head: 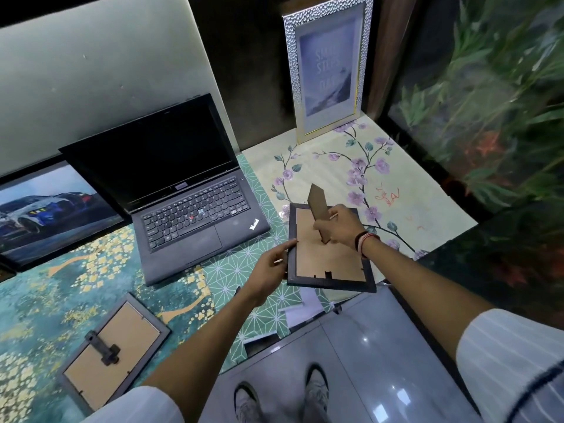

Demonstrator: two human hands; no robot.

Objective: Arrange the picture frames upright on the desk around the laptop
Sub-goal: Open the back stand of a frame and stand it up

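I hold a dark picture frame (332, 280) back side up over the desk's front edge, right of the open black laptop (186, 206). My left hand (270, 270) grips the frame's left edge. My right hand (341, 227) pinches its brown cardboard stand (317, 203), which is swung up off the backing. A silver-framed poster (328, 68) stands upright against the back wall. A car picture (48, 212) leans upright left of the laptop. Another grey frame (113, 352) lies face down at the front left.
The desk (320, 166) carries patterned floral and teal coverings. A grey panel rises behind the laptop. Dark wall art with leaves (488, 117) borders the right side. Below the desk edge are grey floor tiles and my shoes (280, 398).
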